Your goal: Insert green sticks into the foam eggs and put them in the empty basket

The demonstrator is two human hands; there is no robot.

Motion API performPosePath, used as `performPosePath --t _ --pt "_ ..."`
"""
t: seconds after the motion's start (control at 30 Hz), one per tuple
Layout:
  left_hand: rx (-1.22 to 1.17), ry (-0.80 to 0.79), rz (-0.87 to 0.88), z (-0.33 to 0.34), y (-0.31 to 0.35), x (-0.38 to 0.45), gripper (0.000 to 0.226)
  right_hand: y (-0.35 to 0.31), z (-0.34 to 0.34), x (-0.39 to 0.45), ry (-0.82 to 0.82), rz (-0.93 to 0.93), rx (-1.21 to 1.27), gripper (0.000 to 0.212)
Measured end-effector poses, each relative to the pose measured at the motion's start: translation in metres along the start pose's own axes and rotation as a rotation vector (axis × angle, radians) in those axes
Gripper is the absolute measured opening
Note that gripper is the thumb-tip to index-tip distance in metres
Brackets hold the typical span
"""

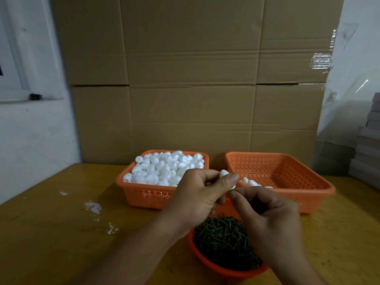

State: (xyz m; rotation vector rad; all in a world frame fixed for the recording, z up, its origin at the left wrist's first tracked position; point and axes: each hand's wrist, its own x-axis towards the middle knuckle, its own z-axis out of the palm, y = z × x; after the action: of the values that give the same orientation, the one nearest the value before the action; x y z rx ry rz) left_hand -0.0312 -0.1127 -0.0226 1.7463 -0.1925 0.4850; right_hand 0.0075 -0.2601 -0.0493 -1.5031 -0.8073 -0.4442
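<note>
A single head-worn camera looks forward and steeply down onto the wooden table point(51, 233) from its near edge, close above both hands. It faces the cardboard wall point(191, 79) standing along the far edge, with the table's left edge running to the frame side.

A big sheet of brown cardboard point(191, 79) stands at the back and fills most of the view. It has folds and a long crack across the middle. The table point(51, 233) is yellow-brown wood with white marks of chipped paint on it. On the left is a white wall point(37, 145) with part of a white window frame point(14, 75). On the right hangs clear plastic point(349, 95), with shiny tape point(321, 61) near its top. A stack of grey boards point(368, 145) stands at the far right. The light is dim.
</note>
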Motion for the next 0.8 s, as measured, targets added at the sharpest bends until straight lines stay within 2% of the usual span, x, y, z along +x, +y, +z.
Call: performPosePath --t 0.3,0.5,0.8 --pt "0.041 -0.038 0.027 0.001 0.006 -0.004 0.02 0.0 -0.001 0.001 -0.006 0.046 0.089 0.023" --pt "0.197 -0.019 0.126 0.003 0.01 -0.008 0.022 -0.008 0.001 0.0 0.002 0.041 0.208 0.017" --pt "0.301 -0.029 0.224 0.004 0.017 -0.011 0.034 -0.006 0.0 -0.001 0.009 0.079 0.206 0.01"
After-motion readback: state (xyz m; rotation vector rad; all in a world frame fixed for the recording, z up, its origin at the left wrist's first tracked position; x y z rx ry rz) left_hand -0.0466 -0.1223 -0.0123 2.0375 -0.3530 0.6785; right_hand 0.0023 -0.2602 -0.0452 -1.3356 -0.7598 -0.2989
